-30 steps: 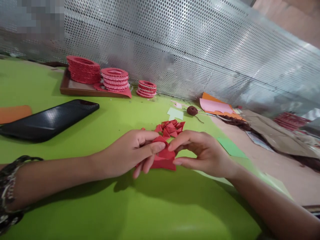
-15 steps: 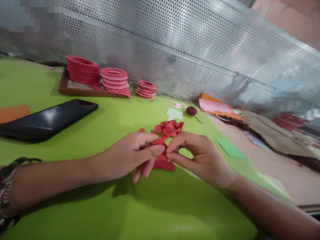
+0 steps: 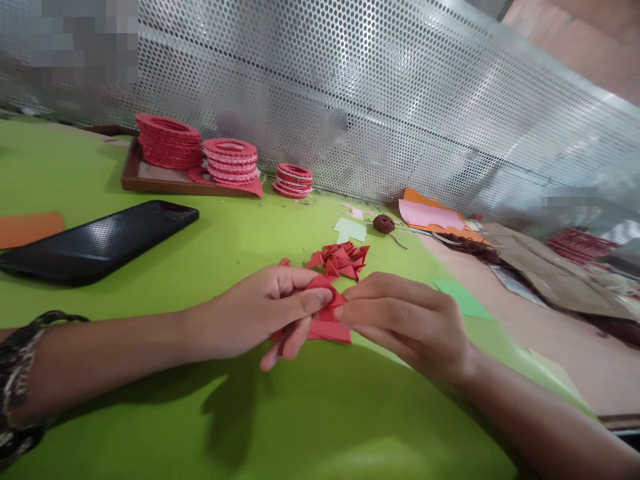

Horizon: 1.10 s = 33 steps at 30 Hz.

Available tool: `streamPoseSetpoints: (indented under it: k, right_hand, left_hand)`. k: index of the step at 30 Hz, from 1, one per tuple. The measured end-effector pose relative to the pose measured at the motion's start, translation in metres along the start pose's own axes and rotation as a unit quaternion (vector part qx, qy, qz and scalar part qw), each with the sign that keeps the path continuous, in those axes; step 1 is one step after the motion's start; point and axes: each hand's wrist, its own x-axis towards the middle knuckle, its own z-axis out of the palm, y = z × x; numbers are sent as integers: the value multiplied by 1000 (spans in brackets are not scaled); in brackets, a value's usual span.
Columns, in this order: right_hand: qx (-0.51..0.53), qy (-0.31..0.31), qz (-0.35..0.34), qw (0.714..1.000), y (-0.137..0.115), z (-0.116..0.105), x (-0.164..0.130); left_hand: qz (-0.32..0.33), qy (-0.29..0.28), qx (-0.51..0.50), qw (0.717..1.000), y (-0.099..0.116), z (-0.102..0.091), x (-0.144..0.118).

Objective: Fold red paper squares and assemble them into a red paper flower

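Observation:
Between my two hands is a small piece of folded red paper (image 3: 323, 288). My left hand (image 3: 280, 308) pinches it from the left, thumb on top and fingers underneath. My right hand (image 3: 407, 320) grips its right corner between thumb and fingertips, partly hiding that edge. Just below, a flat red paper piece (image 3: 333, 331) shows under the hands; whether it is separate from the held one I cannot tell. Right behind the hands lies a pile of small folded red paper triangles (image 3: 343, 259) on the green table cover (image 3: 300, 427).
A black phone (image 3: 105, 240) lies at left beside orange paper (image 3: 30, 228). At the back stand a brown tray (image 3: 190, 189) with red and pink paper rings and a smaller ring stack (image 3: 293, 180). A brown yarn ball (image 3: 383, 224) and green paper (image 3: 465, 298) are rightward.
My right hand has turned, with its fingers now lying closer together and its back more toward me, still at the paper's right corner. My left hand keeps its pinch.

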Motion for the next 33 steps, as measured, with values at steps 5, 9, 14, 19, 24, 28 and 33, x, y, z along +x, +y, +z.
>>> streamPoseSetpoints:
  k: [5,9,14,19,24,28,33]
  right_hand:
    - [0,-4,-1,1000,0,-1,2]
    - [58,-1,52,997,1,1,4]
    - [158,65,186,968,-1,8,6]
    - [244,82,278,926,-3,14,6]
    - [170,63,241,953,-6,14,5]
    - [152,51,204,966,-7,15,5]
    - [243,62,265,931,-4,18,6]
  left_hand:
    - [9,15,7,1000,-3,3,-1]
    - [53,18,35,998,-8,3,0]
    - [88,21,108,990,-6,3,0]
    - [125,14,209,970,-5,3,-2]
    - [115,27,209,971,-8,5,0]
    - [123,29,163,978,-12,5,2]
    - [123,42,116,985,-10,4,2]
